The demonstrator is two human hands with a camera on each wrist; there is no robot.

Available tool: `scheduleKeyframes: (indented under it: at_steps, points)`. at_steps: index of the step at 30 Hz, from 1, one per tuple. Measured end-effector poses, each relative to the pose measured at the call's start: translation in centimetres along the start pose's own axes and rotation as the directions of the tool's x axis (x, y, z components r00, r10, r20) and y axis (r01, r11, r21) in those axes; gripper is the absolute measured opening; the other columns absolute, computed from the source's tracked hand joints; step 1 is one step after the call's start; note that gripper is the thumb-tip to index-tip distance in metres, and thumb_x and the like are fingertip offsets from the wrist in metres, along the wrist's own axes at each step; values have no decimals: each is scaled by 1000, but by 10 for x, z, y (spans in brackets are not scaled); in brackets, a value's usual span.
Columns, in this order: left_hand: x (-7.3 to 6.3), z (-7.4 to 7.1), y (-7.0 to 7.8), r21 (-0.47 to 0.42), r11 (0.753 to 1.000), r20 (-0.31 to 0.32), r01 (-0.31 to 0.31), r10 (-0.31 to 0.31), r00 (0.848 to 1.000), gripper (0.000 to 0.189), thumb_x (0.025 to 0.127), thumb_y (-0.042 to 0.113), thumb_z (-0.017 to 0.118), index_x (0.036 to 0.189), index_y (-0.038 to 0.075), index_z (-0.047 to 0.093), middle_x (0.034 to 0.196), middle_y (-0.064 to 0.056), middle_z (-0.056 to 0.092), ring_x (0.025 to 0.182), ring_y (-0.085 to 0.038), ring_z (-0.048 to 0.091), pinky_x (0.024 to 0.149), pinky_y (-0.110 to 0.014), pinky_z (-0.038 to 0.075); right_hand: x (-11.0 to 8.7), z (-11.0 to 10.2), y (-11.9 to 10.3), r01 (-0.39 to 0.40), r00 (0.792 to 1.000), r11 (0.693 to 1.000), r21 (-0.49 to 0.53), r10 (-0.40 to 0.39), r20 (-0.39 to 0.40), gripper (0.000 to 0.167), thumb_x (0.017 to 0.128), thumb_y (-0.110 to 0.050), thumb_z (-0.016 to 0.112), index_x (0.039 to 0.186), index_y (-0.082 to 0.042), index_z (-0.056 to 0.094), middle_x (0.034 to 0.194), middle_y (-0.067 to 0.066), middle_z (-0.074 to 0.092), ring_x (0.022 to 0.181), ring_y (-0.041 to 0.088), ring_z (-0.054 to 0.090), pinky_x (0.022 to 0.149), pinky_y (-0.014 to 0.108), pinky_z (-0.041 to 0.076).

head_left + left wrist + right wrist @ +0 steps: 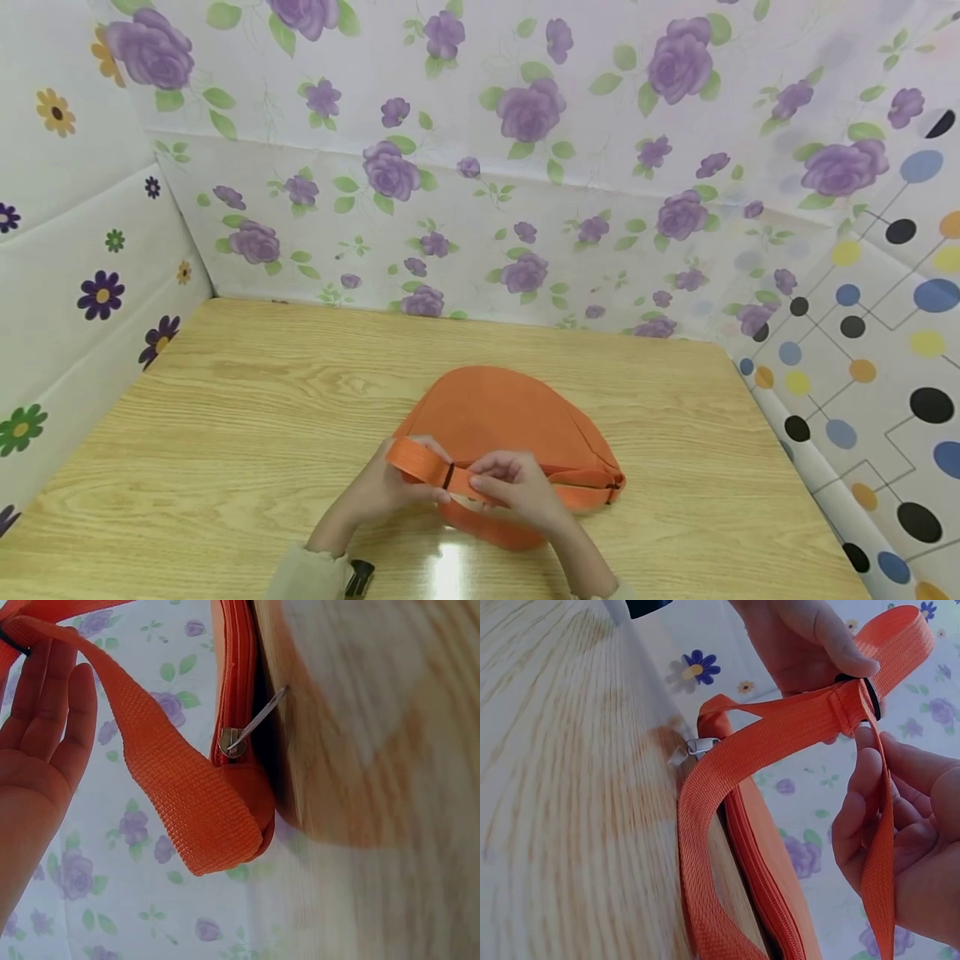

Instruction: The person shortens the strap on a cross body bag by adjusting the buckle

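An orange bag (495, 408) with a rounded top lies on the table. Its orange webbing strap (765, 731) loops up in front of it, threaded through a black slider buckle (448, 476). My left hand (382, 487) grips the strap at the slider, its thumb in front; a strap loop stands above that hand. On the other side of the slider, my right hand (525, 492) pinches the strap between thumb and fingertips. In the right wrist view a strap length hangs down across the right palm. The left wrist view shows the bag's zipper pull (259, 716) near a strap end.
The wood-grain table (262, 400) extends around the bag. A purple-flowered sheet (465, 208) rises behind it, with patterned sheets at left and right. Beside the left sleeve shows a small black object (360, 575).
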State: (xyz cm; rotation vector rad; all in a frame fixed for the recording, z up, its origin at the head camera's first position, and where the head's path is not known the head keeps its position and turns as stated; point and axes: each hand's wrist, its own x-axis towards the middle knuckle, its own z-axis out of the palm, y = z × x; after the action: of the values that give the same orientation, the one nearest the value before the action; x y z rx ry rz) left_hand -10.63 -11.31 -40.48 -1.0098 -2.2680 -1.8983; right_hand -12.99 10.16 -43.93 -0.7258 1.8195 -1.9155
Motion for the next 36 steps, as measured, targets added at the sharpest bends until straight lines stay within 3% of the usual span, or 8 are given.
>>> scheduleKeyframes:
  at_steps: [9,17,24,28,31,36]
  points:
    - [-1,0,-4,-14,1000,4,-19,19,1000,27,70,-4,73,93,-2,59,81,-10,57,70,-8,46,60,-29,43,1,2,-3,42,999,999,24,-42,-2,23,87,-1,56,95,20,54,73,2,59,55,9,51,53,22,48]
    - [0,2,-6,-90,996,26,-23,25,999,26,71,-8,70,94,-5,57,83,-15,57,71,-9,48,63,-29,44,2,4,-3,48,999,998,35,-48,6,25,87,0,55,96,23,51,73,0,59,55,6,51,53,21,48]
    - [1,2,-4,-61,998,16,34,-33,999,26,72,-2,72,93,-1,58,81,-11,58,68,-8,48,61,-29,43,4,6,-3,75,997,997,12,-75,2,23,87,1,55,95,22,52,70,-1,58,54,6,48,52,19,46]
    - [1,3,-5,-79,997,16,22,-21,1000,26,71,-2,73,93,-1,58,83,-12,59,70,-8,50,62,-28,44,5,9,-5,82,997,997,7,-82,-3,21,86,2,56,94,21,53,70,1,58,54,6,47,52,19,46]
    - [1,4,-6,-113,994,20,6,-3,1000,27,71,-6,72,93,-3,57,84,-16,58,72,-10,52,63,-28,45,7,12,-7,79,997,997,-1,-79,-14,18,86,1,56,92,18,56,71,14,58,54,7,48,52,19,46]
    - [1,4,-4,-129,991,19,37,-35,999,27,70,-6,72,93,-4,57,85,-17,58,74,-12,53,64,-29,46,9,14,-6,60,997,998,-6,-61,-39,17,85,0,58,91,16,58,75,36,52,55,9,49,52,20,46]
